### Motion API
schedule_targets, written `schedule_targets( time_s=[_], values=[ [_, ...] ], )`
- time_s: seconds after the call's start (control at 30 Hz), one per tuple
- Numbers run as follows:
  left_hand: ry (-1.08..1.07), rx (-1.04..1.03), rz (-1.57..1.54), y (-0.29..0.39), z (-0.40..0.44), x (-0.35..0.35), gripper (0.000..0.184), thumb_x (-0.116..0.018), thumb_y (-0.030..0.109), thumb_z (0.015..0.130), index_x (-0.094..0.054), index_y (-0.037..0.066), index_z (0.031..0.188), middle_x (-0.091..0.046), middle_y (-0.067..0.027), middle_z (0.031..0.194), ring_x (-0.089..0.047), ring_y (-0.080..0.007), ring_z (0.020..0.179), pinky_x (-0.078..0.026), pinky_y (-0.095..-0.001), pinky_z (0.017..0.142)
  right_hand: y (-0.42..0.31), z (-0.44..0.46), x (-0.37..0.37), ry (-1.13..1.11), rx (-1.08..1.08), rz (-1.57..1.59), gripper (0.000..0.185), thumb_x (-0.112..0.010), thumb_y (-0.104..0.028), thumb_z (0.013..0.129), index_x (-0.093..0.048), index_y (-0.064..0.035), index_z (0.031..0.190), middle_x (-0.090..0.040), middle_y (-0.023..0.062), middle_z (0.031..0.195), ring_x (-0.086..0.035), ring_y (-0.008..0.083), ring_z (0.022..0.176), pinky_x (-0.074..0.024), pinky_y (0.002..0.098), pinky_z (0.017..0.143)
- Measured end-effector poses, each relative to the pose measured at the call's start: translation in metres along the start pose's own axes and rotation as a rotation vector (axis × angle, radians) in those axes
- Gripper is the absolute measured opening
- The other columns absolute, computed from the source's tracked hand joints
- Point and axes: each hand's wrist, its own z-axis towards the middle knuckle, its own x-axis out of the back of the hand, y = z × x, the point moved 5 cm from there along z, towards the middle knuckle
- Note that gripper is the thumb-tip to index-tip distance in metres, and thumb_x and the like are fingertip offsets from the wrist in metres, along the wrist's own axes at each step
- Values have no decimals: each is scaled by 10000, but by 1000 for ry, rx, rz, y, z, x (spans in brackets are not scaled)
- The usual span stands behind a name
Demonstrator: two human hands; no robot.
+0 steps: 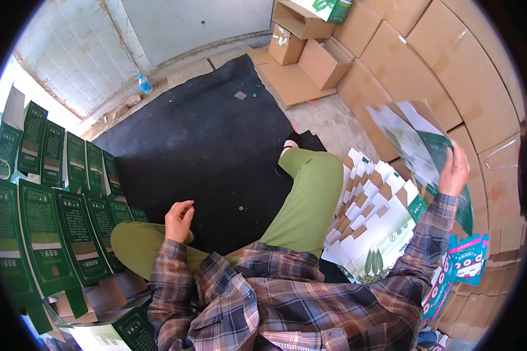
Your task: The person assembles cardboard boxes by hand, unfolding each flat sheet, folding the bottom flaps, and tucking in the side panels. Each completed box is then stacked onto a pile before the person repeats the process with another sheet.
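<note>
At the right, my right hand [454,169] grips a flat green-and-white carton [418,140] by its edge; the carton is raised and blurred by motion. Below it, a fanned stack of flattened cartons [369,216] with white and brown flaps lies beside my leg. My left hand [180,221] hovers above my left knee with its fingers curled together; nothing shows in it. To the left of that hand stand rows of green boxes [44,234], upright and close together.
A black mat [199,134] covers the floor ahead. Brown cardboard boxes [416,64] are stacked along the right, with an open carton [325,64] at the back. A blue bottle [144,84] stands by the wall. A teal-and-pink bag [469,257] sits at the lower right.
</note>
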Motion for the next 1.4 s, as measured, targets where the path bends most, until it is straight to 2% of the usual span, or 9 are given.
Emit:
schedule_targets(
  time_s=[0.3, 0.4, 0.5, 0.6, 0.8, 0.87, 0.93, 1.17, 1.4],
  values=[
    [221, 283, -411, -15, 18, 41, 274, -599, 156, 885, -614, 75, 1147, -637, -7, 967, -585, -74, 829, -457, -202, 634, -88, 11, -140, -62, -259, 1402, 265, -500, -70, 939, -535, 2, 1191, -595, 32, 1091, -524, 89, 984, -414, 236, 871],
    [360, 256, -404, 4, 25, 76, 457, -499, 301, 942, -434, 109, 1352, -524, -74, 1266, -505, -169, 1115, -433, -332, 877, -147, 10, -185, -142, -241, 1627, 305, -492, -45, 930, -516, -4, 1231, -560, 49, 1199, -500, 108, 1085, -369, 256, 953],
    [475, 94, -497, 3, 32, 112, 626, -466, 414, 945, -223, 155, 1459, -328, -79, 1453, -267, -260, 1352, -203, -475, 1069, -211, 6, -218, -331, -253, 1934, 378, -474, -9, 916, -461, 16, 1293, -508, 70, 1292, -438, 143, 1205, -286, 298, 1045],
    [604, 36, -719, 5, 29, 136, 572, -462, 387, 958, -308, 77, 1413, -383, -77, 1414, -338, -224, 1312, -254, -452, 1056, -265, -7, -246, -564, -259, 2076, 379, -474, -1, 912, -464, 15, 1291, -512, 68, 1286, -440, 136, 1201, -294, 294, 1040],
    [496, 147, -1050, -23, 17, 130, 377, -554, 261, 923, -527, -5, 1189, -590, -71, 1168, -552, -184, 1085, -415, -351, 952, -317, -32, -289, -713, -458, 1819, 409, -417, -45, 942, -383, 30, 1342, -466, 91, 1329, -435, 166, 1205, -312, 287, 1026],
    [407, 195, -1011, -14, 17, 119, 300, -621, 151, 868, -583, 1, 1125, -619, -54, 1101, -568, -160, 1030, -417, -325, 915, -309, -42, -317, -675, -410, 1423, 400, -464, -157, 938, -423, -66, 1326, -541, -5, 1099, -489, 66, 940, -376, 238, 826],
    [387, 264, -1063, -20, 17, 115, 295, -631, 90, 839, -591, 10, 1119, -624, -55, 1094, -573, -163, 1021, -419, -322, 910, -308, -50, -327, -749, -447, 1401, 453, -439, -170, 941, -358, -61, 1373, -513, -4, 1091, -470, 76, 936, -373, 243, 823],
    [272, 139, -974, -12, 14, 112, 253, -649, 63, 818, -624, 21, 1066, -651, -45, 1011, -597, -152, 953, -430, -319, 883, -318, -47, -307, -745, -551, 1520, 553, -428, -319, 946, -269, -110, 1433, -322, 53, 1434, -317, 220, 1290, -263, 461, 1022],
    [315, 189, -881, -15, 3, 94, 228, -683, 75, 808, -660, 15, 1027, -665, -33, 970, -608, -134, 909, -444, -306, 857, -331, -70, -318, -827, -527, 1516, 715, -520, -355, 908, -127, -157, 1472, -262, 86, 1473, -288, 237, 1327, -272, 472, 1019]
  ],
)
